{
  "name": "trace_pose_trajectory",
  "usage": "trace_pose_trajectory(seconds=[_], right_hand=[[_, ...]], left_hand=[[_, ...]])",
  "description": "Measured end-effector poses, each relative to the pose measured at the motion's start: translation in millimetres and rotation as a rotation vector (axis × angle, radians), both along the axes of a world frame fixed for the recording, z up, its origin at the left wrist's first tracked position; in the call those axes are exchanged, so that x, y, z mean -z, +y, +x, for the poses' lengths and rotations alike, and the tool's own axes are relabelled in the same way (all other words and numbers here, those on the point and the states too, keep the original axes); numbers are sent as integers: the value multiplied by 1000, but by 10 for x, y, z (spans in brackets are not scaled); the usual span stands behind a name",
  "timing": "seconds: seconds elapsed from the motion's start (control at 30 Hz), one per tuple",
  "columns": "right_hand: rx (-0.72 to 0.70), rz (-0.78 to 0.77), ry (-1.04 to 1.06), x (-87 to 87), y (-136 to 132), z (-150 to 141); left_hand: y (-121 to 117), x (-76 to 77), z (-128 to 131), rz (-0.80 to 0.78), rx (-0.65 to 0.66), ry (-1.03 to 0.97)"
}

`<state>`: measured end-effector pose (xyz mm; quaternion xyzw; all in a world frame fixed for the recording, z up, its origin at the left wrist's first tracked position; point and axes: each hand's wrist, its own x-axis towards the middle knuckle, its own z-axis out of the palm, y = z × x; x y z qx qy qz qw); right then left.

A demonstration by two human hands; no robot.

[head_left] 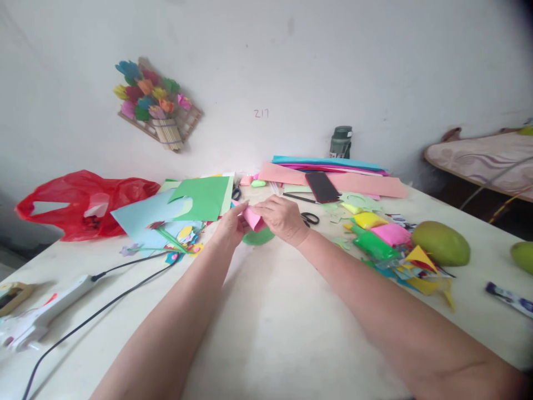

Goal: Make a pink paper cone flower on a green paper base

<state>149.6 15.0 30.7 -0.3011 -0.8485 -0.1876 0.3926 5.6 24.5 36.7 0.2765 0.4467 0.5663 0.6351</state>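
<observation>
A small piece of pink paper (254, 218), bent or folded, is held up between both hands over the middle of the table. My left hand (234, 223) grips its left side with fingers closed. From the right, my right hand (283, 218) pinches the paper's upper edge, its fingertips partly hidden. Beneath the hands lies a round green paper piece (259, 237), partly covered by them. Black-handled scissors (310, 218) rest just right of my right hand, their blades out of sight behind it.
Left are a red plastic bag (87, 194), green paper (204, 197), paper flowers (170, 236) and a corded glue gun (45, 314). A phone (322, 187) lies on pink paper (366, 185). Right are clay packets (377, 244), paper scraps and a green mango (441, 243).
</observation>
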Motion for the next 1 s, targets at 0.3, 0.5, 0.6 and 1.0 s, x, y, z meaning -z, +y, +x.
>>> trace_pose_trajectory(seconds=[0.3,0.5,0.6,1.0], right_hand=[[32,168,-179,-15,-21,-10],[31,213,-192,9,-37,-64],[23,234,-190,0,-60,-77],[16,286,-186,-1,-43,-76]], left_hand=[[-21,-26,48,29,-27,-88],[-106,-95,195,75,23,-307],[-108,-85,208,48,28,-316],[-108,-60,210,69,-42,-381]])
